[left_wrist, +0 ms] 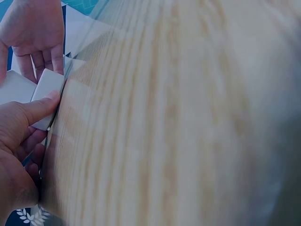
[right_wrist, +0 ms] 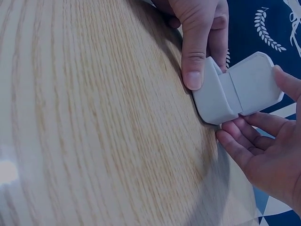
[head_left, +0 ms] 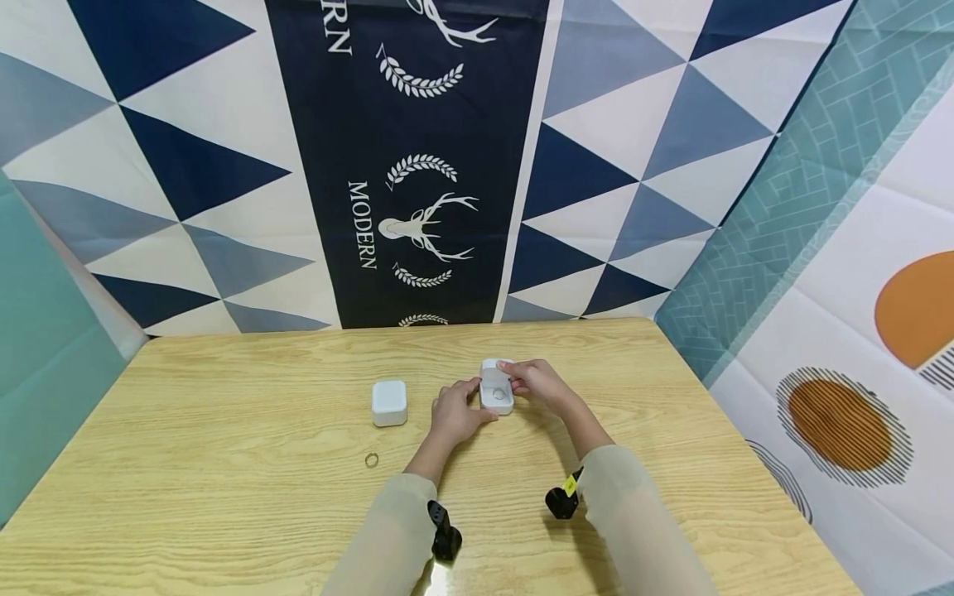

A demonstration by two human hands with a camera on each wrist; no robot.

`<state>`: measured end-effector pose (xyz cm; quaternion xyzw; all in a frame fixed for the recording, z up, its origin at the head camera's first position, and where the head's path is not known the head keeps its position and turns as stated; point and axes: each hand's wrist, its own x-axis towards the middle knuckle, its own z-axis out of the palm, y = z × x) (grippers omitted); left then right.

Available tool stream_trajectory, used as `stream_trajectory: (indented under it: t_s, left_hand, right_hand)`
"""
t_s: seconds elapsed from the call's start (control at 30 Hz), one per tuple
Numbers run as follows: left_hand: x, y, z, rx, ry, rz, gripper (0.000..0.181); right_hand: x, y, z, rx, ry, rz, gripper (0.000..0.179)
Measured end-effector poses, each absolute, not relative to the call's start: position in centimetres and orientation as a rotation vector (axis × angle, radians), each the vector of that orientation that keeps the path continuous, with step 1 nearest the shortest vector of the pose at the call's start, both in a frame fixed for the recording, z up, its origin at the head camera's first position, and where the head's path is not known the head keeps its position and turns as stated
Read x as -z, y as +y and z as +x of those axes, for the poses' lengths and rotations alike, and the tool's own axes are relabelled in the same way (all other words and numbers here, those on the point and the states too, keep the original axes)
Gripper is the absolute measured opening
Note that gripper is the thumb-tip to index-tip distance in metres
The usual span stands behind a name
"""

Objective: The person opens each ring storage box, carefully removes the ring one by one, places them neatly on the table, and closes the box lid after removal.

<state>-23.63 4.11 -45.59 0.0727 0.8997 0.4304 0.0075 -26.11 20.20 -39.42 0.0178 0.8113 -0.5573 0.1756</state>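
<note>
A small white ring box [head_left: 488, 403] stands on the table with its lid [head_left: 495, 364] raised; a ring [head_left: 498, 390] sits inside. My left hand [head_left: 453, 414] grips the box's base from the left, thumb at the near side. In the left wrist view that thumb lies against the white box [left_wrist: 47, 84]. From the right, my right hand [head_left: 538, 383] holds the lid, its thumb on the lid's edge. The right wrist view shows the opened box [right_wrist: 214, 96] with the right fingers [right_wrist: 235, 141] touching its side.
A closed white ring box [head_left: 389, 403] stands left of my left hand. Nearer on the table [head_left: 224, 463] lies a loose ring [head_left: 372, 454]. Patterned cloth [head_left: 402, 165] hangs behind the table's far edge, and more cloth hangs at both sides.
</note>
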Motion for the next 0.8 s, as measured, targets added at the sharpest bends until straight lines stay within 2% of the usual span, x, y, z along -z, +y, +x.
stream_trajectory:
  t_s: [0.43,0.8]
  left_hand:
    - [45.5,4.1,-23.6,-1.364,2.795,0.221,0.068]
    - [45.6,4.1,-23.5,-1.404,2.773,0.214,0.069]
  right_hand:
    - [41.4,20.6,-27.2,1.594,2.341,0.091,0.039]
    - [41.7,20.5,-26.9,1.566,2.394,0.067,0.05]
